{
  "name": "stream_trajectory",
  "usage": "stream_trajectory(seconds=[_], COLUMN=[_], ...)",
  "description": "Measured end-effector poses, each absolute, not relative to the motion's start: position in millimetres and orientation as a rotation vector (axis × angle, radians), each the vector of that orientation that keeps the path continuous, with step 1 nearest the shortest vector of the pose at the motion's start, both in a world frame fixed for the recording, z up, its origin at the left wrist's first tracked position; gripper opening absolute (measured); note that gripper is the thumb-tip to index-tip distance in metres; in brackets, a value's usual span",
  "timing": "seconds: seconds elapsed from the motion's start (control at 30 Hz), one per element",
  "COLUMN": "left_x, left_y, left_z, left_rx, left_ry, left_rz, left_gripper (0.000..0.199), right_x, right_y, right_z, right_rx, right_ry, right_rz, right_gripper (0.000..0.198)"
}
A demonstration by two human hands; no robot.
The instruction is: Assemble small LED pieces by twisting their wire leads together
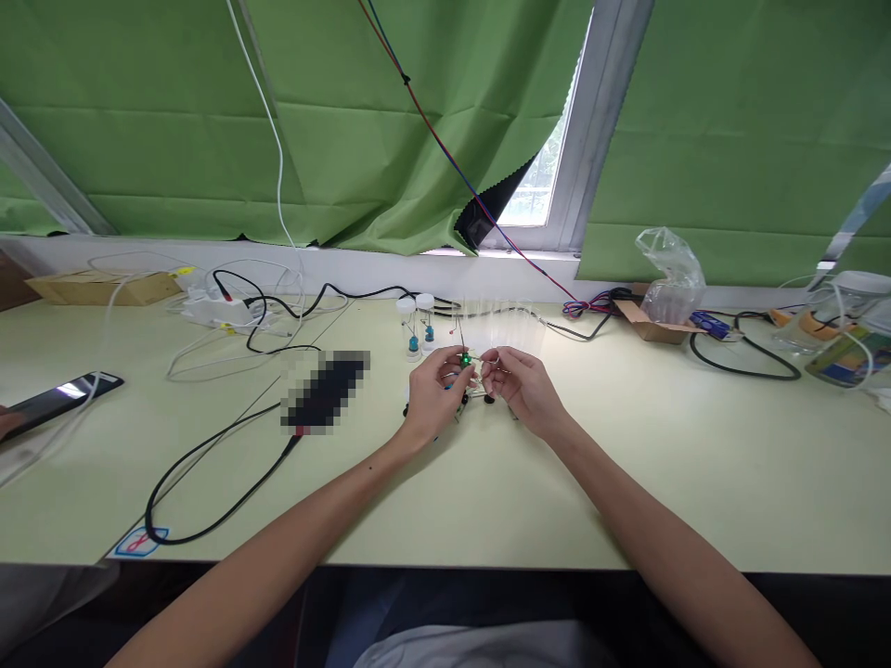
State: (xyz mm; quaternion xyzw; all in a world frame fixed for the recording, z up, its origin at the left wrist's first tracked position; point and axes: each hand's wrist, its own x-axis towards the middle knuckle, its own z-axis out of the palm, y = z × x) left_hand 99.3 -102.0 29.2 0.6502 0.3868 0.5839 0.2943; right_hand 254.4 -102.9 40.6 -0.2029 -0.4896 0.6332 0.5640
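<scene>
My left hand (440, 390) is closed, thumb and fingertips pinching a small shiny green piece (466, 359) with a thin dark rod rising from it. Beside it, my right hand (523, 385) has its thumb and forefinger pinched close to the green piece; what they hold is too small to make out. Small black parts (489, 400) lie under and between the hands, partly hidden. Behind my left hand stand two clear white-capped vials (406, 306) with blue pieces (413, 343) and thin rods. A row of clear tubes (497, 320) is behind the hands.
At left are a blurred black device (326, 391) with a black cable (149, 501), a white power strip (217, 308), and a phone (62, 401) touched by another person's hand (8, 422). A small cardboard box (651, 325) and clear jars (859, 297) are at right.
</scene>
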Motion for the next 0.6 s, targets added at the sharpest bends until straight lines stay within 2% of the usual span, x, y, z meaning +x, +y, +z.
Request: stream_trajectory(seconds=[0.6], left_x=[99.5], left_y=[-98.4], left_z=[30.5], left_rx=[1.648], left_ry=[1.020], left_rz=[1.596], left_gripper=[0.029], right_x=[253.6], right_y=[-105.9], right_z=[40.4], right_rx=[-0.445], right_ry=[-1.223], right_rz=[1.546], right_gripper=[0.023])
